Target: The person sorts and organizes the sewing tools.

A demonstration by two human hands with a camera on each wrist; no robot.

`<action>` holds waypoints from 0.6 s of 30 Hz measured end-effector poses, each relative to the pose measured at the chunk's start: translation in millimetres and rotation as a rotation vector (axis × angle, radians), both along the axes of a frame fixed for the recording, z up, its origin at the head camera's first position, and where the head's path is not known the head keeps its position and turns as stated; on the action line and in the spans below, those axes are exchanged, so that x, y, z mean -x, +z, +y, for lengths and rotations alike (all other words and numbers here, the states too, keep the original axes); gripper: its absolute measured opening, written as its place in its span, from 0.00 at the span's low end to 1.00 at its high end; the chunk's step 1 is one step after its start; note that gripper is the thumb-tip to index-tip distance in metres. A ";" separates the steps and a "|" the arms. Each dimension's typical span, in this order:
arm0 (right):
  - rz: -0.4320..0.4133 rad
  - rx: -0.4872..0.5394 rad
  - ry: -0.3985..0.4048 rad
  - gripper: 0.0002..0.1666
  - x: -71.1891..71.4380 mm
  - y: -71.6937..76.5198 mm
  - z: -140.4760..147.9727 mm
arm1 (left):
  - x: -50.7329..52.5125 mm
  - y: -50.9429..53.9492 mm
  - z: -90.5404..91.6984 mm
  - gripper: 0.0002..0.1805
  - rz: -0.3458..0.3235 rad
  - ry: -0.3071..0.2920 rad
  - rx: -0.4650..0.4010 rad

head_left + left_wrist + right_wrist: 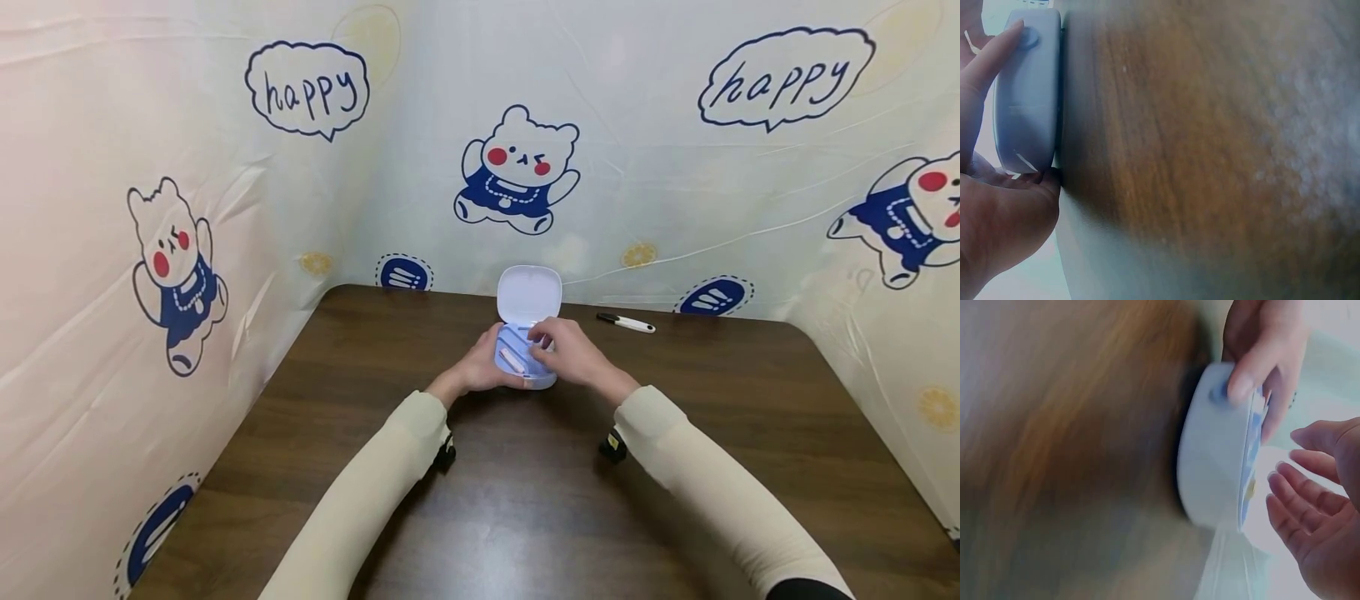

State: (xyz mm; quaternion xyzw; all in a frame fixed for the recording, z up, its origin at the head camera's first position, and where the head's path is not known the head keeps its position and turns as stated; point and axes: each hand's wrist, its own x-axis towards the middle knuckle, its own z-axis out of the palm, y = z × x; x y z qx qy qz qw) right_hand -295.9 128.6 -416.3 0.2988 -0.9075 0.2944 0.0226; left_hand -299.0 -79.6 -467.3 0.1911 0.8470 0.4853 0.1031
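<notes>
A small pale-blue case [543, 383] with compartments stands on the table, its lid [529, 292] raised toward the back. In its left compartment lies a small pinkish-white piece [513, 360], too small to identify. My left hand [480, 365] grips the case at its left side, the thumb on the round button at the front, as the left wrist view of the case [1027, 106] shows. Over the right part of the case hovers my right hand [573, 350]. In the right wrist view its fingers [1300, 494] are loosely bent, apart from the case, and hold nothing.
A black-and-white pen [627, 322] lies on the brown wooden table [480, 500], right of the case and near the back edge. Printed cloth [420, 150] with cartoon bears hangs behind and along both sides.
</notes>
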 end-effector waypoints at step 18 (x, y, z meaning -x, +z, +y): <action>0.092 -0.309 -0.117 0.22 21.7 -7.1 62.3 | -3.1 4.1 1.0 0.63 -0.021 0.040 0.014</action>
